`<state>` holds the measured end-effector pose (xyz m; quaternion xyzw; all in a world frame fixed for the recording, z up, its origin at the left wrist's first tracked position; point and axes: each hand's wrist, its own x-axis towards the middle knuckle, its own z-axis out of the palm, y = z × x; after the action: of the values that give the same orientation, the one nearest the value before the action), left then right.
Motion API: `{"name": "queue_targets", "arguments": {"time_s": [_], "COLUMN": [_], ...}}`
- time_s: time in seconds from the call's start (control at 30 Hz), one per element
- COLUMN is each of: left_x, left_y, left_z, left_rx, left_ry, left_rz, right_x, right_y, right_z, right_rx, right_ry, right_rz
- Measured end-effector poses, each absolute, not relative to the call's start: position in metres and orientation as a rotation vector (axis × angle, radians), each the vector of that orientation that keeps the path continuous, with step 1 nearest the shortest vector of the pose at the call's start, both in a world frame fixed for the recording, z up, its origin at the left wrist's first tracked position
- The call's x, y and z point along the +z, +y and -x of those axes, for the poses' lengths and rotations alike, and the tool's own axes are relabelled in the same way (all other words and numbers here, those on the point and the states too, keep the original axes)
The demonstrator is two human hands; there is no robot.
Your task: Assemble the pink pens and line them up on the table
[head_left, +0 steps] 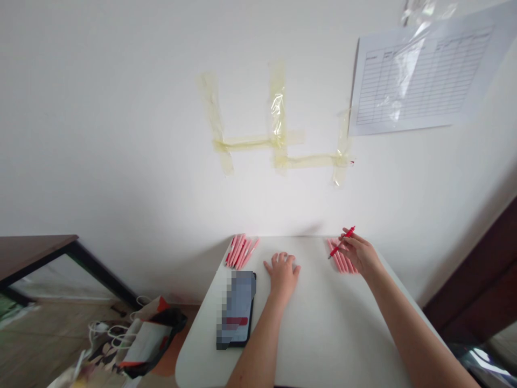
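A red pen (334,251) is pinched in the fingers of my right hand (361,253), tilted with its tip down to the left. Just under and behind it, a row of pink pens (342,264) lies side by side at the right of the white table. My left hand (282,274) rests palm down on the tabletop with its fingers spread, holding nothing. To its left, a bundle of pink and red pens (241,252) lies near the table's far left corner.
A phone (238,310), partly blurred out, lies on the white table (323,334) left of my left forearm. The wall (141,134) with yellowed tape (278,118) meets the far edge. A bag (151,339) stands on the floor, below a dark table (40,250).
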<state>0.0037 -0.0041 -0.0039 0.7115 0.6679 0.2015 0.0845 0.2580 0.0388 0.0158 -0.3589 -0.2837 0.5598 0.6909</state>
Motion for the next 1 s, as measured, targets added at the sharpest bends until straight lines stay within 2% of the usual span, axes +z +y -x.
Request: {"name": "queue_targets", "arguments": {"time_s": [0.1,0.2,0.33,0.5,0.73,1.0], "left_x": [-0.004,-0.005,-0.004,-0.002,-0.004,-0.004], "left_y": [-0.004,-0.003,-0.003,-0.004,-0.004,-0.004], "left_z": [-0.004,-0.004,-0.003,-0.004,-0.004,-0.004], "left_rx": [0.594,0.589,0.558,0.504,0.543,0.545], "left_ry": [1.993,1.997,2.010,2.027,2.013,2.012], "left_rz": [-2.123,-2.131,-2.145,-2.157,-2.137,-2.140], "right_x": [0.017,0.017,0.010,-0.005,-0.015,-0.021], "right_y": [0.039,0.037,0.036,0.038,0.041,0.043], "right_z": [-0.269,-0.284,-0.301,-0.307,-0.313,-0.319], "right_rx": [1.083,0.608,0.144,-0.191,-0.277,-0.265], "right_ry": [-0.707,-0.926,-1.157,-1.335,-1.447,-1.460], "right_rz": [0.896,1.327,1.596,1.944,2.238,2.245]}}
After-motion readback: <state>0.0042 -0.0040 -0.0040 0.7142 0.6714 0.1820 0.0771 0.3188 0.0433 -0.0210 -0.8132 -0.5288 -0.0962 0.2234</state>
